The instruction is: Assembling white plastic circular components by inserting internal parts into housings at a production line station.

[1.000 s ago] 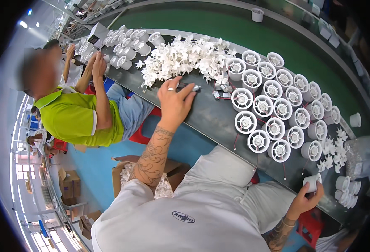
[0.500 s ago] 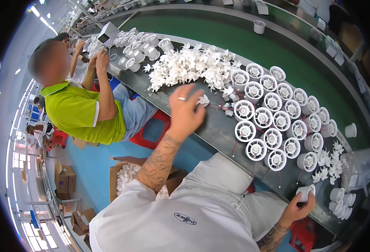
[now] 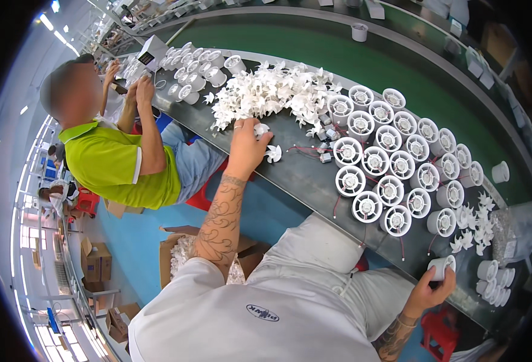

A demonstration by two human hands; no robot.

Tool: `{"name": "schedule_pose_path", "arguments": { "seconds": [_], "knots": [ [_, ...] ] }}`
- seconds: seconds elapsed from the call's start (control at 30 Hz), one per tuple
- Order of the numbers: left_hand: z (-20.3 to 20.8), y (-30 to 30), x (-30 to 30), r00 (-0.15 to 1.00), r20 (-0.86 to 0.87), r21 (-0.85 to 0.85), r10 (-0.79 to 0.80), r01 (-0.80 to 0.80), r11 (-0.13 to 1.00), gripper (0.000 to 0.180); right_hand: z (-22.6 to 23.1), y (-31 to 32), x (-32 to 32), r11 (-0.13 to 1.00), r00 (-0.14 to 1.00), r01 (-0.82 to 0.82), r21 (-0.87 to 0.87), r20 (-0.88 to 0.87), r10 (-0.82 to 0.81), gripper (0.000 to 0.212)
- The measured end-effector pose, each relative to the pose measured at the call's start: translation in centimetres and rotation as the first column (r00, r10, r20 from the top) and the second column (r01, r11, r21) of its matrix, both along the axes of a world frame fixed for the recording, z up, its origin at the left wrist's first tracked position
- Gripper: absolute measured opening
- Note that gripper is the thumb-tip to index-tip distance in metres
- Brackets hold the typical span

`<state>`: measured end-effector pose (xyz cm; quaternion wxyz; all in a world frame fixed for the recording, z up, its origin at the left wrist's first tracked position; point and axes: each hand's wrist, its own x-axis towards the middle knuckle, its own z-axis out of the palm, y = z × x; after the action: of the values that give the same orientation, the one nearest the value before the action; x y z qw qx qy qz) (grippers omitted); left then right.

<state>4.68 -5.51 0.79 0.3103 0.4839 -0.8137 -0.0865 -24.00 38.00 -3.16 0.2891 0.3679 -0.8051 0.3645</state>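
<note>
My left hand point(image 3: 249, 146) is at the near edge of the pile of white fan blades point(image 3: 272, 93), with thumb and fingers closed on one white fan blade point(image 3: 261, 129). Beside the thumb, another loose fan blade point(image 3: 273, 154) lies on the dark bench top. At the lower right, my right hand point(image 3: 430, 292) grips a white round fan housing point(image 3: 440, 269) over the bench's near edge. The fingers partly cover that housing, and its inside is hard to make out.
Rows of white fan housings point(image 3: 389, 190) with thin red wires cover the bench's middle right. Small motors point(image 3: 325, 157) lie left of them. More blades point(image 3: 474, 226) and stacked cups point(image 3: 492, 283) sit far right. A co-worker point(image 3: 115, 157) sits at left; an open carton point(image 3: 168, 259) stands below.
My left hand has moved left and slightly down to the blade pile's edge and closed on a blade. A loose blade now lies beside it. My right hand still holds the housing, slightly higher.
</note>
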Motion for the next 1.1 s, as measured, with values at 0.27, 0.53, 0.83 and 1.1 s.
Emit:
{"name": "schedule_pose_path", "arguments": {
  "seconds": [0.27, 0.53, 0.83, 1.1],
  "knots": [
    [-0.7, 0.0, 1.0, 0.505, -0.829, 0.450, 0.242, 0.344, 0.824, 0.035, -0.3, 0.2, -0.3, 0.999, 0.996, -0.049, -0.011, 0.078, 0.050, 0.032],
    [1.5, 1.0, 1.8, 0.684, -0.688, 0.538, 0.242, 0.258, 0.802, 0.020, 0.6, 0.3, -0.1, 0.999, 0.993, -0.040, -0.024, 0.113, 0.042, 0.033],
    [10.3, 18.5, -7.6, 0.477, -0.698, 0.286, -0.534, 0.870, 0.403, 0.025, 8.9, -6.6, 6.3, 0.478, 0.135, 0.265, -0.837, 0.523, 0.842, 0.041],
    [9.6, 22.5, -12.2, 0.402, -0.480, 0.100, -0.779, 0.908, 0.407, 0.022, 12.0, -7.4, 8.1, 0.435, -0.051, 0.304, -0.848, 0.442, 0.896, 0.031]
  ]
}}
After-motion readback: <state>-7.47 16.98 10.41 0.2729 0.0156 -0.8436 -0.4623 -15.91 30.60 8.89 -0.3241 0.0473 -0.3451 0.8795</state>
